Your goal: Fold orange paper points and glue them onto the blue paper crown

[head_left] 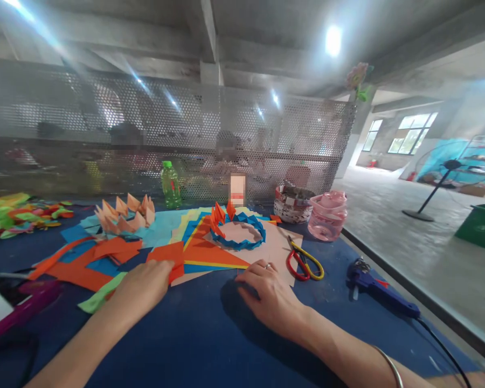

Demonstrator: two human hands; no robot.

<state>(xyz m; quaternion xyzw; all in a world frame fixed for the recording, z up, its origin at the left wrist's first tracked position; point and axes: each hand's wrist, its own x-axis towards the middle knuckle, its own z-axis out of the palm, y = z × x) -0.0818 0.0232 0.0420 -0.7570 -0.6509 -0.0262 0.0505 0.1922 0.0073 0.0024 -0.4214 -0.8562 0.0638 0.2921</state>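
My left hand is closed on an orange paper piece, with the fingertips hidden behind the knuckles. Just right of centre, my right hand rests loosely curved at the front edge of stacked coloured paper sheets, thumb apart from the fingers and nothing visible in it. A blue folded-paper ring with orange points at its left lies on the stack. Scissors with one red and one yellow handle lie right of it. A peach folded-paper crown stands at the left.
Orange strips and colourful scraps cover the left side. A green bottle, a woven basket and a pink jug stand at the back. A blue glue gun with its cable lies right. A perforated panel rises behind.
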